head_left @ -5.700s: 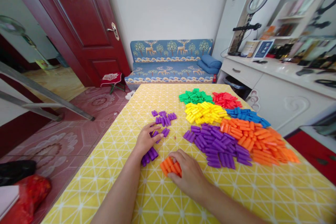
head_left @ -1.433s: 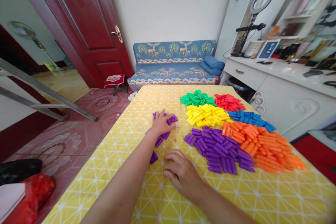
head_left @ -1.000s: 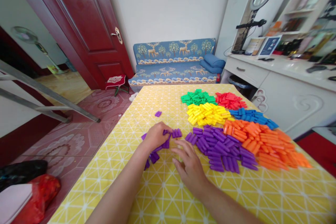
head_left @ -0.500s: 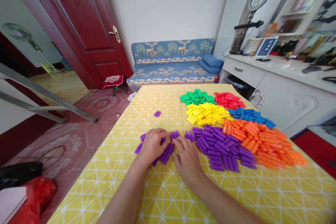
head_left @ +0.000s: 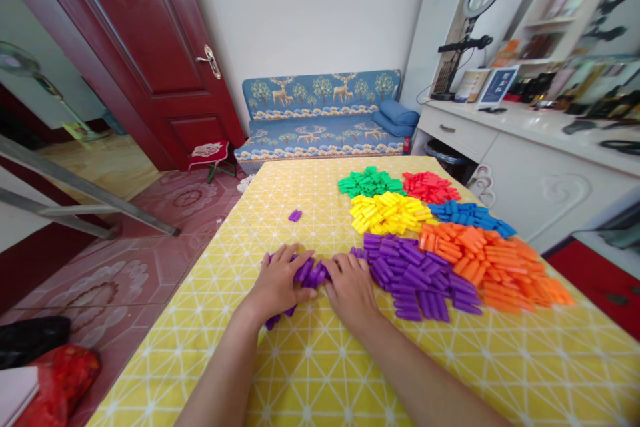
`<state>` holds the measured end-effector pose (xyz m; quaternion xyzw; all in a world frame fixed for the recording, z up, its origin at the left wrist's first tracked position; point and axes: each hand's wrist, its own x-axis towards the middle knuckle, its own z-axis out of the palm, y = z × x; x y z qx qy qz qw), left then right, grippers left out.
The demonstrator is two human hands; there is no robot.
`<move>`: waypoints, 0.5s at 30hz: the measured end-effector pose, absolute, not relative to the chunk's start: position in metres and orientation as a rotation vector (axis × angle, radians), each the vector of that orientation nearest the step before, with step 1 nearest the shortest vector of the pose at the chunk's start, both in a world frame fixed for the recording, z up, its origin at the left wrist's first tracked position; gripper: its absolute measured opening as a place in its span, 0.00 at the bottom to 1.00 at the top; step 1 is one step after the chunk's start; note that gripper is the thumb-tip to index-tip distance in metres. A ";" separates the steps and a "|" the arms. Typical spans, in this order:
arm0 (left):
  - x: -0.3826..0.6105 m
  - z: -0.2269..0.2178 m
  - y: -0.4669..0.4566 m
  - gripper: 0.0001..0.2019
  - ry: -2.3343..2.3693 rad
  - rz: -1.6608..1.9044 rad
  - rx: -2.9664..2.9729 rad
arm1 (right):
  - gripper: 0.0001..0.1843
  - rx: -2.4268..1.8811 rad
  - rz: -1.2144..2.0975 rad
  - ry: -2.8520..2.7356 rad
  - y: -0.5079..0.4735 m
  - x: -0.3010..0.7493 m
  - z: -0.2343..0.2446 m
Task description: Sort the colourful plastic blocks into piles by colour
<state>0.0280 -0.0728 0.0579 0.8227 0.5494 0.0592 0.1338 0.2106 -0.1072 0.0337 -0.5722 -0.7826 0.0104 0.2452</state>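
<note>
My left hand [head_left: 277, 285] and my right hand [head_left: 350, 289] are cupped side by side on the yellow tablecloth [head_left: 320, 360], closed around a small heap of purple plastic pieces [head_left: 310, 271] between them. A few of those pieces stick out under my left palm. Just right of my right hand lies the big purple pile [head_left: 413, 273]. One stray purple piece [head_left: 295, 215] lies alone farther up the cloth.
Beyond the purple pile lie orange [head_left: 493, 263], blue [head_left: 467, 215], yellow [head_left: 387, 212], green [head_left: 369, 182] and red [head_left: 430, 187] piles. The table's left edge drops to a tiled floor. A blue sofa [head_left: 323, 113] and white dresser [head_left: 530, 160] stand behind.
My left hand swept the scattered purple pieces back toward me. My right hand came up against it, and both now squeeze the pieces together, closer to the big purple pile.
</note>
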 end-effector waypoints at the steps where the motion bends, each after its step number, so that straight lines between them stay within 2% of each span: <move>1: 0.030 0.056 -0.070 0.35 1.626 0.226 2.396 | 0.11 -1.557 0.040 -2.123 -0.109 0.210 0.034; 4: 0.035 0.049 -0.062 0.29 1.784 0.383 2.373 | 0.08 -1.491 0.113 -2.062 -0.113 0.213 0.037; 8: 0.041 0.039 -0.057 0.28 1.917 0.521 2.312 | 0.11 -1.343 0.159 -1.787 -0.113 0.245 0.051; 12: 0.043 0.038 -0.055 0.25 1.969 0.598 2.276 | 0.15 -1.452 0.068 -1.281 -0.104 0.313 0.063; 15: 0.045 0.040 -0.053 0.24 1.943 0.621 2.274 | 0.18 -1.522 0.128 -1.123 -0.094 0.355 0.055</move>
